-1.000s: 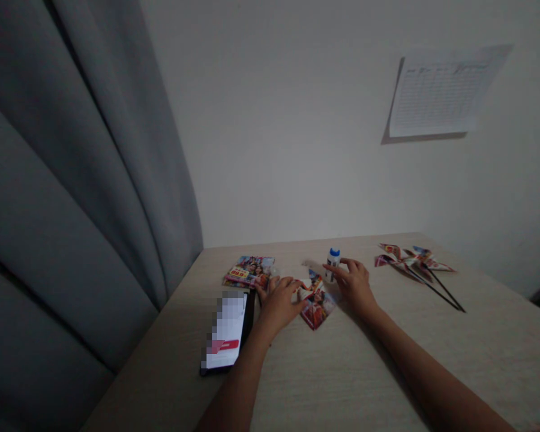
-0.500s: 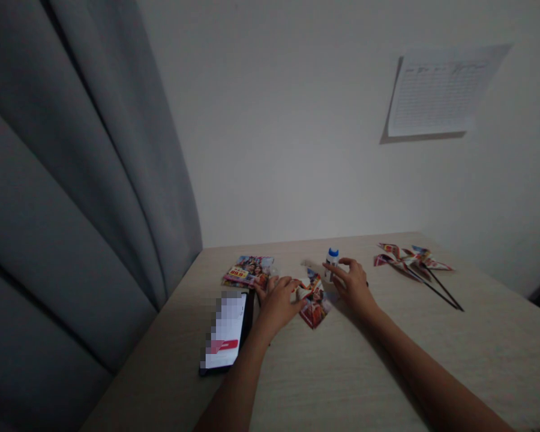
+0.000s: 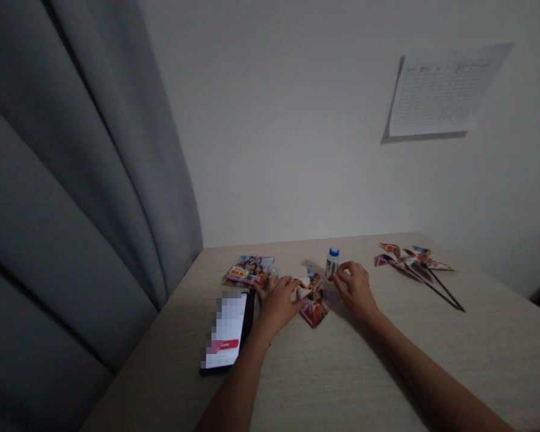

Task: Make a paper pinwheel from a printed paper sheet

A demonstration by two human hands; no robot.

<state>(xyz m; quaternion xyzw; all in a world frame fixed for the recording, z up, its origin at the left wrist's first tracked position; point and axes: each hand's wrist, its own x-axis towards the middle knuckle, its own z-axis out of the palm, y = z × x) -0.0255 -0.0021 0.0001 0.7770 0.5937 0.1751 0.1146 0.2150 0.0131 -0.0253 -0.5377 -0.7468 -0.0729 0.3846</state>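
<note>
A folded, colourful paper pinwheel piece [image 3: 314,309] lies on the table between my hands. My left hand [image 3: 279,300] rests over its left side, fingers spread, thumb and fingertips at the curled paper. A small white bottle with a blue cap [image 3: 333,262] stands upright just behind the paper. My right hand [image 3: 354,287] is beside the bottle at its lower right, with thumb and index finger brought together near the bottle's base. Whatever may be between those fingertips is too small to make out.
On the light wooden table [image 3: 315,384], a phone [image 3: 227,333] lies left of my left forearm. Behind it is a stack of printed papers [image 3: 249,270]. Pinwheels with dark sticks [image 3: 414,262] lie at the right. A grey curtain [image 3: 117,180] hangs at the left.
My right hand's fingers have come off the bottle and drawn together beside its base. The bottle stays upright in nearly the same spot. My left hand has hardly moved.
</note>
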